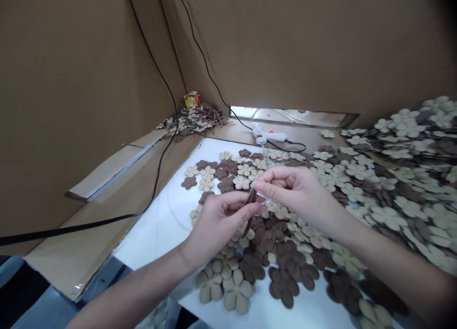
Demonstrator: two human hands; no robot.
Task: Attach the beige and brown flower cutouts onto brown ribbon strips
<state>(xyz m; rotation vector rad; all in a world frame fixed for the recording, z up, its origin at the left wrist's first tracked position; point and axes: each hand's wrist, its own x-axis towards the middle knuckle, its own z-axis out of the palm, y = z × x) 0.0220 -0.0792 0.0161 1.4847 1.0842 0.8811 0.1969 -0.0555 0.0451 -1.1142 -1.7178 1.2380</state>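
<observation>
- Left hand [223,217], one: my thumb and fingers pinch a thin, dark brown piece [252,197] with a fine pattern; held on edge, probably so its upper end is free to reach.
- Right hand [294,191], one: thumb and forefinger pressed together, pinching at that upper end; two grips presumably steady something so limp.
- Location of the piece: between my hands, raised above the worktop [153,238], likely to part it from the look-alikes beneath.
- Flower shapes, beige [236,291] and brown [283,286]: many, scattered and overlapping on the white worktop, all within easy reach, I judge.
- Flower pile [407,153], mostly beige: massed to my right, seemingly as bulk stock.
- Glue gun [274,137], white: beyond my hands at the worktop's far side, perhaps to keep its tip away from my fingers.
- Heap [200,122], mixed: far left corner, an orange packet [192,100] at its back.
- Cord [200,45], black: hangs down the cardboard wall [293,43], mostly clear of the flowers.
</observation>
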